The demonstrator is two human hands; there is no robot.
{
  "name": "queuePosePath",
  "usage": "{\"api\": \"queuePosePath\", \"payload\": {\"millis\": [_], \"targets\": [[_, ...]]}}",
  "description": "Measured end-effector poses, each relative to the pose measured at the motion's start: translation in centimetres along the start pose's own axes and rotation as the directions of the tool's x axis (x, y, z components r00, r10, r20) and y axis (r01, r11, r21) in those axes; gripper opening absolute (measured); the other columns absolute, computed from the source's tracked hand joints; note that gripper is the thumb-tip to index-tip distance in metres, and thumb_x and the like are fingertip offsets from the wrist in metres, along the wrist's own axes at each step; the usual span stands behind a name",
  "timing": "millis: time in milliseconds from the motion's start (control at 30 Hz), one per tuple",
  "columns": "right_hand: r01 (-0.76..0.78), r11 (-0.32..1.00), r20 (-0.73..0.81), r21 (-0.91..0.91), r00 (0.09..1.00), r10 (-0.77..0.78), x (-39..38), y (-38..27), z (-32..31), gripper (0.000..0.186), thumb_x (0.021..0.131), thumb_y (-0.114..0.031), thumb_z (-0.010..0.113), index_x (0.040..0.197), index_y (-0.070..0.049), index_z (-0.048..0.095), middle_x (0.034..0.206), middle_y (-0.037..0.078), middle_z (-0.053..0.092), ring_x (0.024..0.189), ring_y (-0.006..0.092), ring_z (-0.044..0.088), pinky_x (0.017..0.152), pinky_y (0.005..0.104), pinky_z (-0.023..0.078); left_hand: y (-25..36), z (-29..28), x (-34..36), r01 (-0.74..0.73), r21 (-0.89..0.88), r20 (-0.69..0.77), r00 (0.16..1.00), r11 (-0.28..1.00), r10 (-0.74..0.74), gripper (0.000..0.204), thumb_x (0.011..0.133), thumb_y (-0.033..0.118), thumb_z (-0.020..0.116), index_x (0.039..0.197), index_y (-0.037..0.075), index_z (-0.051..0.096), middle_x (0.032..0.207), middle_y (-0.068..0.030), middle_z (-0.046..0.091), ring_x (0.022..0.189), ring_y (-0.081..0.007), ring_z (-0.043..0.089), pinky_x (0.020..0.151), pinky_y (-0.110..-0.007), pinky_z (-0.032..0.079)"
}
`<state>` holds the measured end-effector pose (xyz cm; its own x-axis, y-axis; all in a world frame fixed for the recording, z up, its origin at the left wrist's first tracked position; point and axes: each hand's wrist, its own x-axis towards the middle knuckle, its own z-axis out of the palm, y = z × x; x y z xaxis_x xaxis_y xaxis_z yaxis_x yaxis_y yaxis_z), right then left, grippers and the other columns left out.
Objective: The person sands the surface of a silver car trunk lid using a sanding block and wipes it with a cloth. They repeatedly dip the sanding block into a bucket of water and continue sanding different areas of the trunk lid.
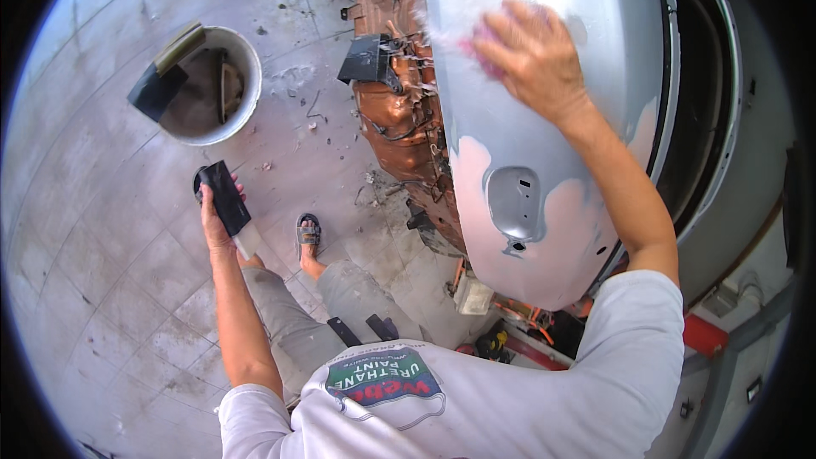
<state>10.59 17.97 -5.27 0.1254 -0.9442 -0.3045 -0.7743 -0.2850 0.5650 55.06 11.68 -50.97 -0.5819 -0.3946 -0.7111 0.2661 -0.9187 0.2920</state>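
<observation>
On the right, a grey car door (527, 144) carries pale pink filler patches and a recessed handle cup. My right hand (540, 55) presses a pinkish rag (489, 47) against its upper part, fingers curled over it; motion smears the rag, and whitish splashes spread around it. Out to the left, my left hand (217, 212) is closed round a sanding block (228, 200), dark with a pale lower end, held above the floor away from the door. A dark round piece shows beside its upper end.
A whitish bucket (255, 76) stands on the tiled floor at left, with dark sheets (159, 89) over its rim. Orange-brown car body metal (395, 110) with loose wires borders the door. Tools and a red box (535, 348) lie below the door.
</observation>
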Motion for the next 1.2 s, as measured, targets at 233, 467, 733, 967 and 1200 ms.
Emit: {"api": "queuePosePath", "payload": {"millis": [233,467,733,967,1200], "targets": [[-0.116,0.972,0.059,0.205,0.993,0.106,-12.1,1.1,-10.2,0.028,0.077,-0.024,0.088,0.103,-0.020,0.081,0.122,0.003,0.070,0.125,0.0268,0.062,0.107,0.0479,0.048,-5.1,9.4,-7.9,-0.142,0.350,-0.014,0.988,0.926,0.157,0.061,0.093,0.034,0.066,0.142,-0.003,0.064,0.135,-0.0099,0.070,0.107,-0.0137,0.066,0.096,-0.026,0.050],[-0.321,0.845,-0.066,0.428,0.921,0.383,-17.0,13.0,-8.2,0.041,0.084,-0.031,0.089,0.123,-0.023,0.081,0.154,0.007,0.063,0.148,0.0354,0.051,0.128,0.0507,0.033,-10.5,39.2,-11.5,-0.726,0.411,0.400,0.687,0.552,0.606,0.063,0.093,0.039,0.081,0.149,0.013,0.066,0.146,-0.0165,0.057,0.134,-0.0317,0.054,0.114,-0.044,0.045],[-0.387,0.663,-0.219,0.641,0.736,0.641,-13.3,15.6,-3.7,0.030,0.093,-0.026,0.085,0.116,-0.008,0.081,0.115,0.005,0.078,0.108,0.0196,0.071,0.096,0.0377,0.056,-15.6,45.2,-12.0,-0.850,0.517,0.486,0.386,0.098,0.784,0.064,0.094,0.047,0.076,0.149,0.016,0.065,0.144,-0.0198,0.056,0.129,-0.0371,0.051,0.110,-0.050,0.042],[-0.513,0.560,-0.149,0.650,0.637,0.757,-10.1,15.0,-4.6,0.026,0.096,-0.024,0.083,0.113,-0.003,0.081,0.102,0.005,0.078,0.094,0.0145,0.073,0.092,0.0304,0.056,-0.2,52.0,5.3,-0.855,0.512,0.408,0.328,0.084,0.852,0.067,0.094,0.054,0.073,0.146,0.012,0.065,0.138,-0.0221,0.063,0.128,-0.0363,0.054,0.108,-0.047,0.043],[-0.488,0.550,-0.137,0.677,0.652,0.746,-11.5,15.5,-4.0,0.024,0.097,-0.022,0.082,0.111,-0.003,0.081,0.107,0.006,0.076,0.101,0.0163,0.072,0.095,0.0320,0.057,-14.3,45.4,-10.8,-0.879,0.478,0.552,0.305,0.005,0.776,0.069,0.096,0.057,0.072,0.149,0.013,0.065,0.137,-0.0218,0.061,0.126,-0.0373,0.057,0.109,-0.052,0.044]]}}
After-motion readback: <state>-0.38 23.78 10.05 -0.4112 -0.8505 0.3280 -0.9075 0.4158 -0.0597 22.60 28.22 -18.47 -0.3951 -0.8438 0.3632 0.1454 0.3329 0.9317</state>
